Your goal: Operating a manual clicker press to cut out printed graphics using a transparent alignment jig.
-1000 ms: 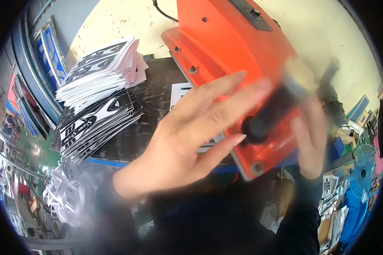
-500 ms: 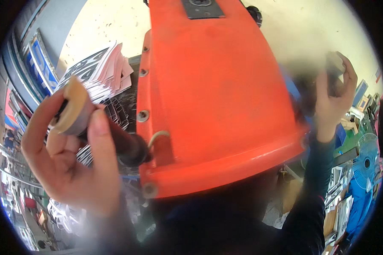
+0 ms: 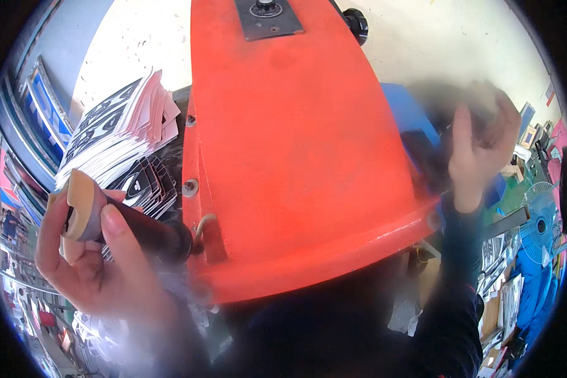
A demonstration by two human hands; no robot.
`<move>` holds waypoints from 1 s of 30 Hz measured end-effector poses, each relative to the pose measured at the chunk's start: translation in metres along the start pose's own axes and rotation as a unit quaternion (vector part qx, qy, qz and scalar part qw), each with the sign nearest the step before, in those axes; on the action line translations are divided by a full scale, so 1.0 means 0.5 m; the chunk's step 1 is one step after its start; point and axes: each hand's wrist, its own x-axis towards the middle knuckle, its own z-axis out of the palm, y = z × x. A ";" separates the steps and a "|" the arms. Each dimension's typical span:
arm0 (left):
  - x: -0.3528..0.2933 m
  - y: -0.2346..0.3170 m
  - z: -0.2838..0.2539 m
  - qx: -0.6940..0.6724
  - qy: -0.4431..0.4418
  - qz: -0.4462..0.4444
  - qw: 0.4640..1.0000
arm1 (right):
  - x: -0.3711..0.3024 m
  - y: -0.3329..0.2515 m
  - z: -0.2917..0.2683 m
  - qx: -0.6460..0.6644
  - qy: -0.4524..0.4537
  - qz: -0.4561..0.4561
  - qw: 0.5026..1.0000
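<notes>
A large orange-red machine housing (image 3: 283, 157) fills the middle. From its lower left side a dark cylinder (image 3: 154, 234) sticks out toward my left hand (image 3: 116, 271). Thumb and fingers of that hand are closed around a rounded beige-and-grey piece (image 3: 85, 208) at the cylinder's outer end; whether the two are joined I cannot tell. On the far side of the housing, my right hand (image 3: 482, 157) is raised with its fingers curled about something dark and greyish, too blurred to name. A blue part (image 3: 411, 113) of the machine shows between that hand and the housing.
Left of the housing lies a stack of printed sheets (image 3: 110, 135), with smaller black printed cards (image 3: 148, 186) beside it. A black knob (image 3: 357, 26) juts from the housing's far right. A blue fan (image 3: 540, 225) stands at the right.
My left hand and the beige-and-grey piece sit lower and farther left in the picture. The housing also appears shifted left. My right hand remains at its side, slightly lower.
</notes>
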 end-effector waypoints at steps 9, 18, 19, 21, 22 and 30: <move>-0.016 0.004 0.015 -0.064 0.006 -0.022 0.998 | 0.004 0.019 0.005 0.035 -0.001 -0.021 0.999; -0.089 -0.039 0.009 -0.338 -0.001 -0.140 0.931 | 0.053 0.055 -0.021 -0.049 -0.023 -0.003 0.999; -0.105 -0.034 0.018 -0.397 0.027 -0.239 0.886 | 0.057 0.069 -0.028 -0.047 -0.022 -0.008 0.999; -0.107 -0.012 0.042 -0.418 -0.047 -0.254 0.871 | 0.063 0.106 -0.042 -0.088 -0.018 0.007 0.996; -0.118 -0.022 0.033 -0.384 -0.113 -0.273 0.875 | 0.062 0.130 -0.047 -0.109 -0.021 -0.002 0.994; -0.130 -0.077 -0.003 -0.155 -0.432 -0.133 0.879 | 0.124 0.254 -0.125 -0.527 -0.052 -0.197 0.825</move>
